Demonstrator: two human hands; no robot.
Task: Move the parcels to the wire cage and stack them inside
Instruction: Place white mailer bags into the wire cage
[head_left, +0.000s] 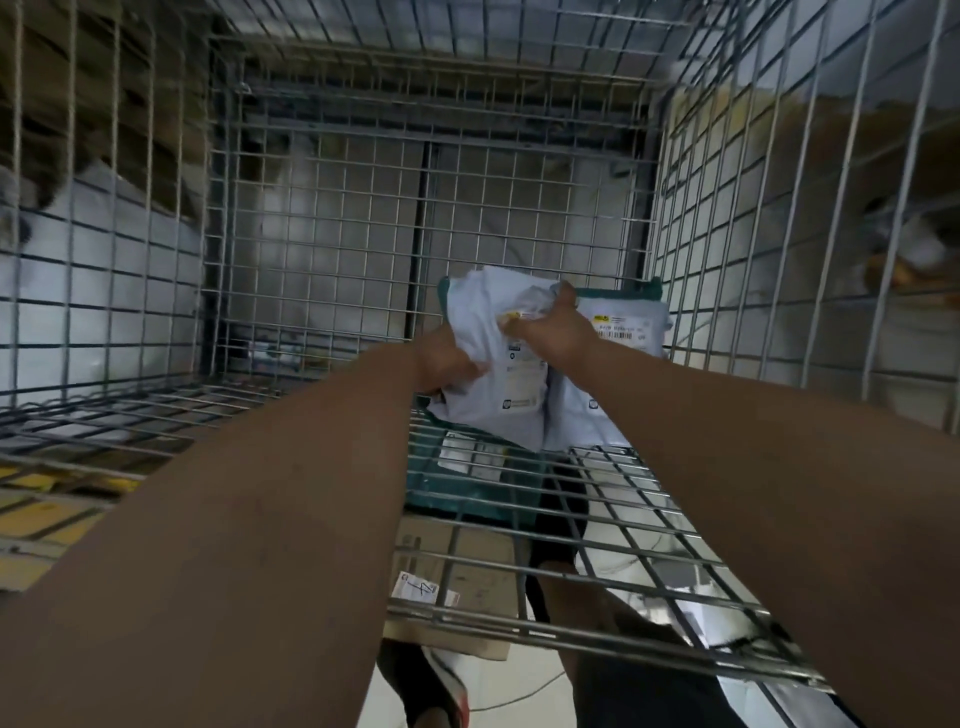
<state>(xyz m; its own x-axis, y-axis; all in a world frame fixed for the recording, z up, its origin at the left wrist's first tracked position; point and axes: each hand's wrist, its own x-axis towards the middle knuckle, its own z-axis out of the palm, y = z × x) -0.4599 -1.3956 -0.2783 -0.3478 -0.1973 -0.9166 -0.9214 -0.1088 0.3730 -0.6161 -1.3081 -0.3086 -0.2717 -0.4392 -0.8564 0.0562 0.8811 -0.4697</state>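
One white plastic parcel (514, 400) is held by two hands inside the wire cage (415, 208), near its right wall. The left hand (447, 358) grips its left edge; the right hand (558, 332) clutches its crumpled top. A second white parcel (623, 322) lies touching it on the right. One green parcel (467, 483) shows beneath them.

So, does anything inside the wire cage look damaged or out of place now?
Only a small thing: the white plastic mailer bag is crumpled where the right grip and the left grip squeeze it. I see no tear or spill. Blur hides fine damage.
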